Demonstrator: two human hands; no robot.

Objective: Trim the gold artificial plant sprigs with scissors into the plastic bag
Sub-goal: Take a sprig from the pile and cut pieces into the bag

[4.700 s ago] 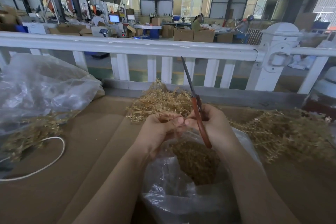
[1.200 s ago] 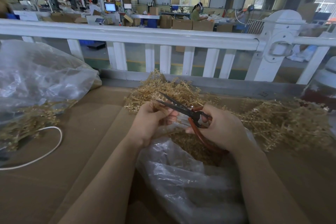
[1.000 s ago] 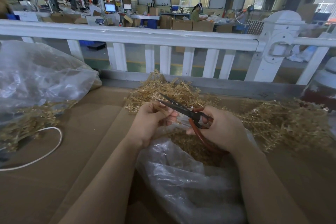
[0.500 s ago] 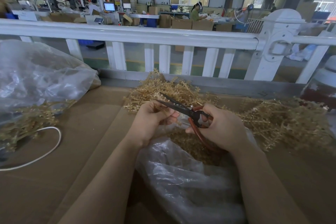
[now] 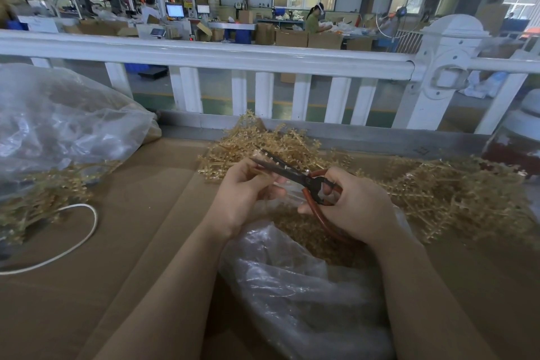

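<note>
My right hand [image 5: 353, 207] grips red-handled scissors [image 5: 295, 175] whose dark blades point left and are slightly apart. My left hand [image 5: 242, 193] pinches a small gold sprig [image 5: 258, 156] right at the blade tips; most of the sprig is hidden by my fingers. Both hands hover over the mouth of a clear plastic bag [image 5: 292, 286] that holds a heap of gold trimmings [image 5: 306, 237]. Piles of untrimmed gold sprigs lie behind my hands [image 5: 263, 143] and to the right [image 5: 455, 196].
The work surface is brown cardboard [image 5: 131, 242]. A large clear bag [image 5: 58, 126] with gold sprigs spilling from it [image 5: 38, 196] lies at the left, beside a white cord [image 5: 73, 242]. A white railing [image 5: 263, 58] closes off the far edge.
A few seconds ago the scissors stood upright in my right hand; now they lie level, pointing left at the sprig. Over the last second the hands have barely moved.
</note>
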